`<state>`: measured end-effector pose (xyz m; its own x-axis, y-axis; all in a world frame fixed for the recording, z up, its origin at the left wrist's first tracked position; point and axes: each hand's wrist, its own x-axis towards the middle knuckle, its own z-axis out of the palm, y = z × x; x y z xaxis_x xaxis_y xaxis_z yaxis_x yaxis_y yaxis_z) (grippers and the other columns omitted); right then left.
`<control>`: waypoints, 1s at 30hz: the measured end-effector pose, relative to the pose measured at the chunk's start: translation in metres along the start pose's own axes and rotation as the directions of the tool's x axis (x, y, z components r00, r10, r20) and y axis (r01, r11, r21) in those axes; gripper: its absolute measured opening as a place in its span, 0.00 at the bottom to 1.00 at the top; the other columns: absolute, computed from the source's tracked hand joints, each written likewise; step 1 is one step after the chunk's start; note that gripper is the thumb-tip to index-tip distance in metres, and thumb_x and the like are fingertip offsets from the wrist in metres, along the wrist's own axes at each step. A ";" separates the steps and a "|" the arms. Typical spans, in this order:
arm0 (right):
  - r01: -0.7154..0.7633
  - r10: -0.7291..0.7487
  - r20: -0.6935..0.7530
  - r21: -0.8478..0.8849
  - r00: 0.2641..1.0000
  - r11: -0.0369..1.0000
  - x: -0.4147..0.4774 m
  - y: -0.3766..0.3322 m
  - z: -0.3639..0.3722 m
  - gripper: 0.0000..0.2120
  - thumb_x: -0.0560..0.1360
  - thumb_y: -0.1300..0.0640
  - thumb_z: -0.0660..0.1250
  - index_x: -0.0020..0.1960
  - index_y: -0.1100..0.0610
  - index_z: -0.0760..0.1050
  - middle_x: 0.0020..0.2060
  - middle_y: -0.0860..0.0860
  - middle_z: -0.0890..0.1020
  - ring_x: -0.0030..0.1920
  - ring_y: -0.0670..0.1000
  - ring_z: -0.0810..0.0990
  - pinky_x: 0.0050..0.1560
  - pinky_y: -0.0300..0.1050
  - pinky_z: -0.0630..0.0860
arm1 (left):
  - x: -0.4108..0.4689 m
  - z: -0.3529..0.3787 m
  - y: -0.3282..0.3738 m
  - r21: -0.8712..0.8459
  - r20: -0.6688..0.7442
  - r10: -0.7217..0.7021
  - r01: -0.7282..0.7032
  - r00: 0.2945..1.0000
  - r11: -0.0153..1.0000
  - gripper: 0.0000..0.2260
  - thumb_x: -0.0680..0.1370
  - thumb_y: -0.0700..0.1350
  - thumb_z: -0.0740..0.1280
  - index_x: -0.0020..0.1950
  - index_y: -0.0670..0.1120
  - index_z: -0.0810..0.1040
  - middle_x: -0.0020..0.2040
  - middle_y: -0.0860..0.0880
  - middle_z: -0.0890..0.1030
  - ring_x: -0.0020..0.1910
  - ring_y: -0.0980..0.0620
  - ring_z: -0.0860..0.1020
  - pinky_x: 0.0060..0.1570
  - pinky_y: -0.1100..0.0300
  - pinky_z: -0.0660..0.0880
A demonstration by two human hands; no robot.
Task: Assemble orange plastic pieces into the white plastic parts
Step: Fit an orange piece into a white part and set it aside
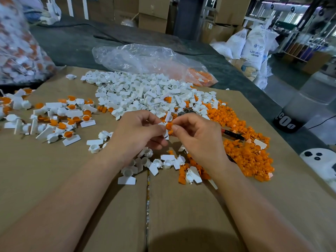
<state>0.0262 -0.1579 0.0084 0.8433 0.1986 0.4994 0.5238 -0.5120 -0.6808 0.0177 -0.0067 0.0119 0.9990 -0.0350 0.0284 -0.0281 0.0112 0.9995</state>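
My left hand [140, 132] grips a white plastic part [164, 130] above the middle of the cardboard. My right hand [196, 135] pinches an orange piece [169, 126] against that white part. A big heap of white parts [145, 93] lies just beyond my hands. Loose orange pieces [245, 146] spread out to the right. Several joined white-and-orange parts [60, 120] lie in a group at the left. A few white parts [160, 163] sit under my wrists.
The work surface is flattened cardboard [91, 197] with a seam down the middle. A clear plastic bag [145, 60] holding orange pieces lies behind the heap. A full bag of joined parts [20, 48] stands at far left. A red-and-black tool [233, 134] lies among the orange pieces.
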 end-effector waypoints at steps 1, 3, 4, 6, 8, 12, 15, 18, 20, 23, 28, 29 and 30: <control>0.013 -0.013 -0.003 -0.018 1.000 1.000 0.000 0.000 0.000 0.03 0.72 0.63 0.69 0.44 0.58 0.80 0.34 0.41 0.78 0.38 0.45 0.79 0.39 0.37 0.76 | 0.000 0.000 0.000 -0.006 -0.002 0.001 -0.001 1.000 1.000 0.04 0.73 0.32 0.68 0.39 0.38 0.76 0.29 0.42 0.80 0.27 0.50 0.81 0.26 0.63 0.77; 0.037 -0.038 -0.004 -0.057 0.999 0.998 0.000 0.000 0.000 0.02 0.72 0.63 0.69 0.43 0.58 0.79 0.33 0.39 0.76 0.38 0.45 0.78 0.37 0.35 0.74 | -0.001 0.000 0.000 -0.002 -0.005 0.010 -0.010 1.000 1.000 0.04 0.73 0.32 0.68 0.38 0.38 0.76 0.29 0.43 0.80 0.27 0.50 0.81 0.26 0.63 0.77; 0.050 -0.050 -0.004 -0.087 0.999 0.995 -0.001 0.000 0.000 0.01 0.72 0.62 0.69 0.42 0.58 0.79 0.32 0.39 0.76 0.37 0.45 0.77 0.35 0.35 0.74 | -0.001 0.000 0.000 0.009 -0.007 0.018 -0.018 1.000 1.000 0.05 0.72 0.32 0.68 0.38 0.38 0.76 0.28 0.43 0.80 0.27 0.50 0.81 0.26 0.63 0.77; 0.070 -0.072 -0.006 -0.157 0.997 0.985 -0.001 -0.001 0.000 0.02 0.72 0.61 0.69 0.40 0.57 0.78 0.30 0.41 0.75 0.32 0.45 0.76 0.33 0.38 0.74 | -0.001 0.000 0.000 0.035 -0.013 0.034 -0.034 0.999 0.999 0.05 0.72 0.32 0.69 0.37 0.39 0.76 0.28 0.44 0.80 0.26 0.51 0.81 0.26 0.63 0.77; 0.075 -0.076 0.002 -0.201 0.997 0.977 -0.001 -0.001 0.001 0.03 0.71 0.61 0.69 0.38 0.58 0.77 0.29 0.44 0.75 0.29 0.45 0.74 0.32 0.44 0.75 | -0.002 0.001 0.000 0.065 -0.023 0.043 -0.041 0.999 0.997 0.06 0.72 0.32 0.69 0.37 0.40 0.76 0.27 0.44 0.80 0.26 0.52 0.80 0.26 0.65 0.76; 0.068 -0.060 0.041 -0.226 0.997 0.972 -0.002 -0.003 0.001 0.04 0.70 0.61 0.69 0.37 0.58 0.77 0.29 0.47 0.77 0.29 0.47 0.75 0.32 0.51 0.76 | -0.001 0.003 -0.004 0.164 -0.066 0.067 -0.055 0.996 0.985 0.09 0.69 0.32 0.71 0.35 0.44 0.77 0.26 0.48 0.80 0.24 0.54 0.79 0.27 0.64 0.75; 0.046 -0.037 0.043 -0.220 0.998 0.974 -0.003 -0.003 0.002 0.04 0.70 0.61 0.69 0.37 0.59 0.77 0.28 0.45 0.77 0.29 0.47 0.75 0.32 0.48 0.75 | 0.001 0.004 -0.006 0.244 -0.103 0.095 -0.068 0.990 0.967 0.13 0.68 0.32 0.72 0.32 0.50 0.77 0.25 0.54 0.76 0.25 0.55 0.75 0.34 0.57 0.75; 0.030 -0.022 0.045 -0.184 0.999 0.982 -0.003 -0.004 0.003 0.04 0.71 0.61 0.69 0.37 0.58 0.77 0.27 0.41 0.74 0.29 0.45 0.74 0.31 0.42 0.74 | 0.001 0.003 -0.005 0.249 -0.098 0.100 -0.073 0.990 0.966 0.13 0.68 0.31 0.71 0.32 0.49 0.77 0.23 0.56 0.75 0.23 0.59 0.72 0.30 0.59 0.73; 0.016 -0.009 0.052 -0.143 0.999 0.990 -0.003 -0.004 0.002 0.04 0.71 0.60 0.70 0.38 0.58 0.78 0.27 0.39 0.74 0.29 0.42 0.74 0.32 0.39 0.74 | -0.001 0.003 -0.002 0.206 -0.082 0.078 -0.060 0.994 0.977 0.11 0.69 0.31 0.70 0.34 0.46 0.77 0.23 0.54 0.76 0.22 0.59 0.75 0.26 0.64 0.72; 0.012 -0.008 0.044 -0.097 0.999 0.995 -0.003 -0.004 0.001 0.04 0.71 0.60 0.70 0.38 0.58 0.79 0.27 0.37 0.74 0.31 0.39 0.75 0.32 0.32 0.72 | -0.002 0.002 0.002 0.091 -0.056 0.033 -0.028 0.998 0.995 0.09 0.69 0.29 0.69 0.36 0.42 0.77 0.24 0.49 0.78 0.23 0.54 0.78 0.23 0.68 0.72; 0.047 -0.052 -0.081 -0.062 0.995 0.997 -0.003 -0.003 -0.002 0.06 0.70 0.63 0.69 0.36 0.56 0.77 0.28 0.38 0.75 0.32 0.40 0.76 0.32 0.31 0.72 | -0.001 0.002 0.002 0.045 -0.096 0.005 -0.001 0.995 0.999 0.08 0.70 0.28 0.69 0.37 0.40 0.76 0.27 0.45 0.78 0.22 0.54 0.78 0.22 0.68 0.71; 0.040 -0.045 -0.081 -0.068 0.996 0.997 -0.003 -0.003 -0.003 0.06 0.70 0.63 0.69 0.35 0.56 0.76 0.28 0.38 0.75 0.32 0.40 0.75 0.32 0.31 0.72 | 0.000 0.001 0.002 0.033 -0.104 0.001 0.002 0.995 0.999 0.08 0.70 0.28 0.69 0.38 0.40 0.76 0.26 0.46 0.78 0.22 0.55 0.78 0.22 0.68 0.71; 0.029 -0.035 -0.071 -0.079 0.997 0.996 -0.002 -0.001 -0.004 0.07 0.71 0.63 0.69 0.35 0.55 0.76 0.28 0.39 0.75 0.32 0.40 0.75 0.32 0.32 0.72 | 0.000 0.000 0.002 0.026 -0.110 0.000 0.003 0.994 1.000 0.08 0.70 0.28 0.68 0.38 0.40 0.76 0.25 0.47 0.78 0.22 0.54 0.78 0.21 0.69 0.71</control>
<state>0.0229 -0.1610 0.0104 0.8140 0.1568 0.5594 0.5371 -0.5701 -0.6218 0.0177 -0.0071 0.0136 0.9968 0.0747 0.0268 -0.0258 -0.0144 0.9996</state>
